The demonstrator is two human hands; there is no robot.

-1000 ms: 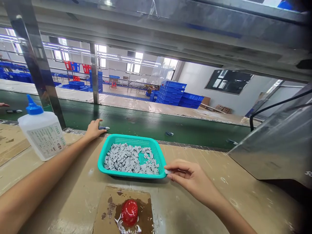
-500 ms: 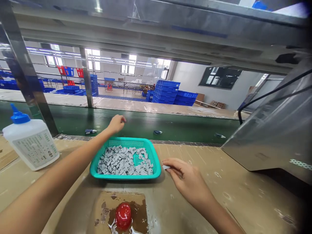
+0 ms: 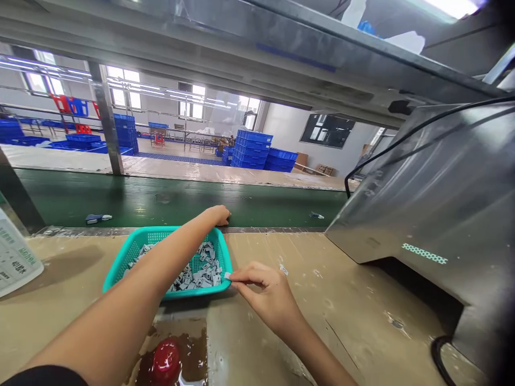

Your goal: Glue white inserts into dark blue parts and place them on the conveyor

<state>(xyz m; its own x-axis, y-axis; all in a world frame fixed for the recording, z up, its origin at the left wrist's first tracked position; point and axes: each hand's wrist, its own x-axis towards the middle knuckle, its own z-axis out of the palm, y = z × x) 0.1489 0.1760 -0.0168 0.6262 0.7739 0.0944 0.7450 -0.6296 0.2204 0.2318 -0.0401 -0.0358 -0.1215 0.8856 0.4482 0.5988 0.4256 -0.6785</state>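
Observation:
My right hand (image 3: 263, 287) pinches a small light grey plastic piece (image 3: 227, 276) between thumb and fingertips, beside the right rim of a green basket (image 3: 193, 292). Many similar grey pieces (image 3: 209, 265) lie in the basket. My left hand (image 3: 219, 214) reaches across the basket to the near edge of the green conveyor belt (image 3: 265, 206). Its fingers are curled downward, and whatever they grip is hidden beneath them. Small dark blue and grey parts lie on the belt, one at left (image 3: 98, 219) and one at right (image 3: 316, 215).
A red domed object (image 3: 166, 360) sits in brown wet liquid on a flat piece in front. A white bottle (image 3: 16, 257) stands at left. A metal housing (image 3: 386, 198) with a black cable rises at right. A metal shelf (image 3: 225, 40) spans overhead. Blue crates (image 3: 251, 149) are stacked beyond.
My left hand has moved right and down onto the belt's near edge, where the middle blue-grey part is now out of sight. The view has shifted right. My right hand keeps its grey piece.

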